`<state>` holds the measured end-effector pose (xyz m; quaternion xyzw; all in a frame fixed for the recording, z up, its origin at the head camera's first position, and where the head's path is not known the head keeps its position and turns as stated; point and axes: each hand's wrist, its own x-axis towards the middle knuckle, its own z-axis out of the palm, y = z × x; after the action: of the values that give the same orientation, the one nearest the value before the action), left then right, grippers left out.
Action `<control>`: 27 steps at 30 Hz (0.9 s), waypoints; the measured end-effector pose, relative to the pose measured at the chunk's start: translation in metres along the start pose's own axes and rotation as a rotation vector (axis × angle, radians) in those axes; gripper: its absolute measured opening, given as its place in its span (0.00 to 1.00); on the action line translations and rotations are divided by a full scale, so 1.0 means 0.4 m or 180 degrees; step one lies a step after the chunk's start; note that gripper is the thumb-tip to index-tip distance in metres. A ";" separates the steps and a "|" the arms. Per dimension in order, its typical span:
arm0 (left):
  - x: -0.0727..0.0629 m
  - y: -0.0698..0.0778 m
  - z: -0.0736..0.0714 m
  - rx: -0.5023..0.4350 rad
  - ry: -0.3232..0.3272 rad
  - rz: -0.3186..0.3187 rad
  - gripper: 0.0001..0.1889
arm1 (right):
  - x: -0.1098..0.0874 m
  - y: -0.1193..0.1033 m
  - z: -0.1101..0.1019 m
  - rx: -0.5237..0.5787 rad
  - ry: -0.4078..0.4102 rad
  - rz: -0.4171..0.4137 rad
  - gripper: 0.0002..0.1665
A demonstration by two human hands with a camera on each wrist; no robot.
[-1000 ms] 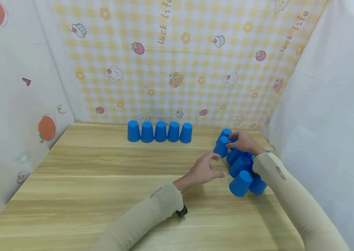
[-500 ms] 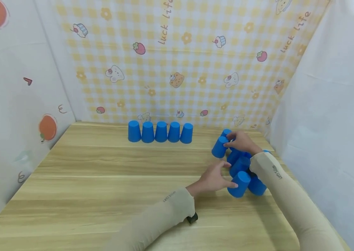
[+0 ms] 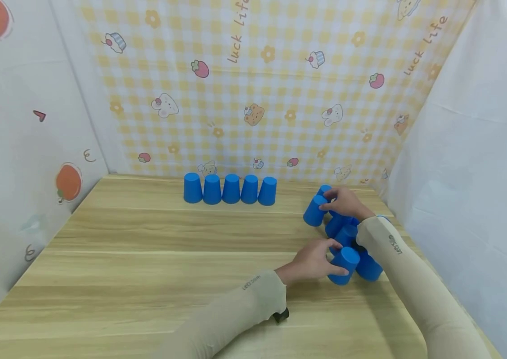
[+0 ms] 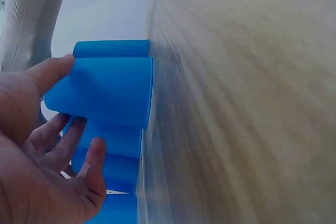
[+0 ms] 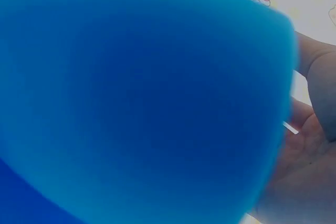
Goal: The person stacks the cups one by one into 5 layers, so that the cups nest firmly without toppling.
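Note:
In the head view my right hand (image 3: 348, 203) pinches an upside-down blue cup (image 3: 314, 213) near its top, at the back of a cluster on the right. My left hand (image 3: 311, 260) grips the nearest blue cup (image 3: 347, 262) of that cluster from its left side. The left wrist view has the thumb on one side of this cup (image 4: 110, 90) and fingers (image 4: 73, 137) on the other. A blurred blue cup (image 5: 152, 93) fills most of the right wrist view and hides much of the right hand (image 5: 304, 177).
Several upside-down blue cups (image 3: 231, 189) form a row at the back middle of the wooden table (image 3: 145, 269). More cups (image 3: 369, 267) stand crowded under and beside the right forearm. A checked cloth (image 3: 253, 85) hangs behind, a white one (image 3: 469, 164) at the right.
My left hand has moved right and toward the near side, from beside the cluster to round the nearest cup. The right hand has shifted its cup slightly left, then stayed nearly still.

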<state>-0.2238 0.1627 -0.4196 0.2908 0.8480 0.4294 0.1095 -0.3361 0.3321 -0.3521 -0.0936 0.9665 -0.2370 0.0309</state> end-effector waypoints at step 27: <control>-0.005 0.005 -0.009 0.0106 0.0088 0.0061 0.30 | 0.011 0.000 0.009 0.0012 0.0089 -0.0065 0.26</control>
<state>-0.2231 0.1601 -0.4158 0.2947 0.8536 0.4202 0.0889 -0.3398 0.3295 -0.3553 -0.1000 0.9654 -0.2404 0.0152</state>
